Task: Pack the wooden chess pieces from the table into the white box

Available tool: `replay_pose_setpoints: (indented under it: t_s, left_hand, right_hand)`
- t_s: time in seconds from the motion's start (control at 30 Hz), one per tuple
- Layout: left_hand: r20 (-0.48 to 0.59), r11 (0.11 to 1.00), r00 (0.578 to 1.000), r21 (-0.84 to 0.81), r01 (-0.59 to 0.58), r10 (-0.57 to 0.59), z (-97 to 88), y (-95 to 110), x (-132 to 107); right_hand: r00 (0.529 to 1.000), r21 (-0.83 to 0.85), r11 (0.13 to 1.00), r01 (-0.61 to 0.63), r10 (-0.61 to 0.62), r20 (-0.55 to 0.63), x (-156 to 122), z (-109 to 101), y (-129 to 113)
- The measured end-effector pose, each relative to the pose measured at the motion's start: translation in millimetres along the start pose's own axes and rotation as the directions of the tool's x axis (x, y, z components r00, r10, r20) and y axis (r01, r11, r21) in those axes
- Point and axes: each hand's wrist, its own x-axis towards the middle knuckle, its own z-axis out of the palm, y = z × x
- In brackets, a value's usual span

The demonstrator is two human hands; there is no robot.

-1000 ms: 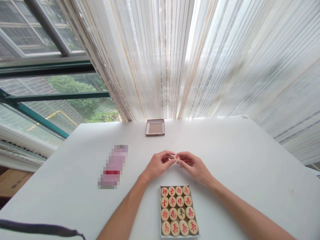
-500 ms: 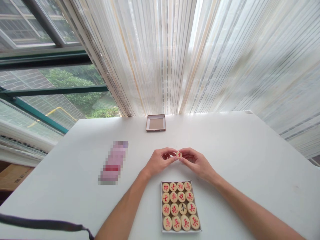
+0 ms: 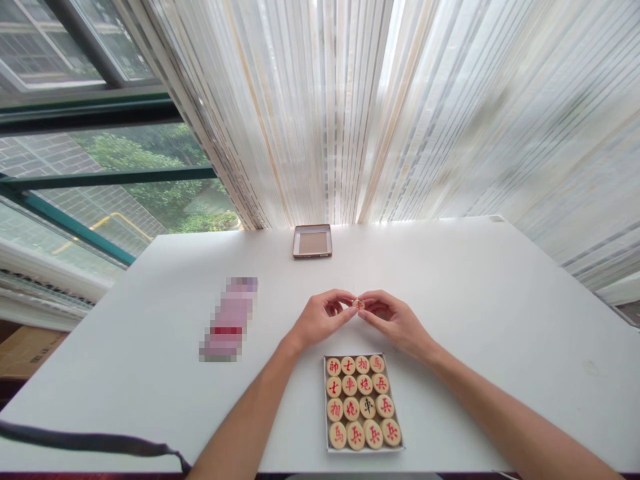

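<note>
Between my fingertips is a round, pale xiangqi piece [image 3: 359,305] with a red character facing me. My left hand [image 3: 324,315] pinches it from the left side, and my right hand [image 3: 389,316] pinches it from the right. Just below the hands lies a shallow square box [image 3: 367,451] filled with rows of similar pieces. Most carry red characters; one piece in the third row, a xiangqi piece with a black character [image 3: 367,407], stands out among them.
At the back edge of the white table [image 3: 475,280] sits an open, shallow box lid [image 3: 313,242]. A blurred pinkish item [image 3: 230,320] lies on the left. A dark strap [image 3: 90,443] crosses the lower left. Behind are a striped curtain [image 3: 340,120] and a window.
The whole view has shifted slightly, so the table and its things appear a little higher. Both hands keep hold of the piece in nearly the same pose.
</note>
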Motion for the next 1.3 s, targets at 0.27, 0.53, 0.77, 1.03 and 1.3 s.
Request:
replay_pose_setpoints:
  t_s: [0.27,0.53,0.77,1.03,1.3]
  left_hand:
    - [0.024,0.993,0.998,-0.106,0.052,-0.049,1.1,2,-2]
    - [0.074,0.948,0.991,-0.294,0.126,-0.109,-2.4,3,-3]
    - [0.153,0.943,0.985,-0.311,0.123,-0.078,-4.7,-3,-5]
    - [0.136,0.987,0.990,-0.146,0.065,-0.045,-7.2,4,-4]
    - [0.232,0.988,0.971,0.150,0.026,-0.061,-14.7,19,-12]
  right_hand:
    - [0.997,-0.101,0.992,0.073,-0.073,0.003,-6,4,-2]
    - [0.994,-0.109,0.988,0.106,-0.108,-0.010,-6,5,-3]
    - [0.993,-0.097,0.989,0.115,-0.115,0.007,-7,5,-8]
    - [0.989,-0.110,0.983,0.147,-0.142,0.050,-9,4,-7]
    - [0.978,-0.158,0.965,0.209,-0.209,0.020,-10,-2,-8]
